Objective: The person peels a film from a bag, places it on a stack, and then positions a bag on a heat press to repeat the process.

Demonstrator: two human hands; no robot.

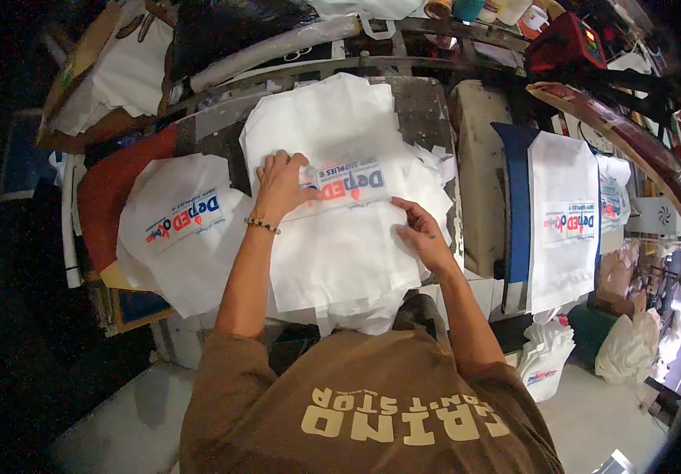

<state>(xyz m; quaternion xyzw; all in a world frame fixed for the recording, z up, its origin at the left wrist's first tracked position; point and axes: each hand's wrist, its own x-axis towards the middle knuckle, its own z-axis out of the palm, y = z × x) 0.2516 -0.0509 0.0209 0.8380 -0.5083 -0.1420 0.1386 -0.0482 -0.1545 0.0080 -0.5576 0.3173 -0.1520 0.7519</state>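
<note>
A white cloth bag (332, 257) with blue and red print lies in front of me, on top of other white bags. My left hand (283, 183) rests on its left part, fingers apart and thumb stretched toward the print. At the right end of the print, my right hand (423, 235) touches the bag near its side edge, index finger and thumb apart. The lettering is partly hidden behind my left thumb and fingers.
On the left, a printed white bag (186, 229) lies over a reddish-brown board (111, 201). Another printed bag (562, 265) hangs over a blue board (516, 213) on the right. Below it sits a bundle of white bags (546, 359). A red device (565, 47) stands at the back right.
</note>
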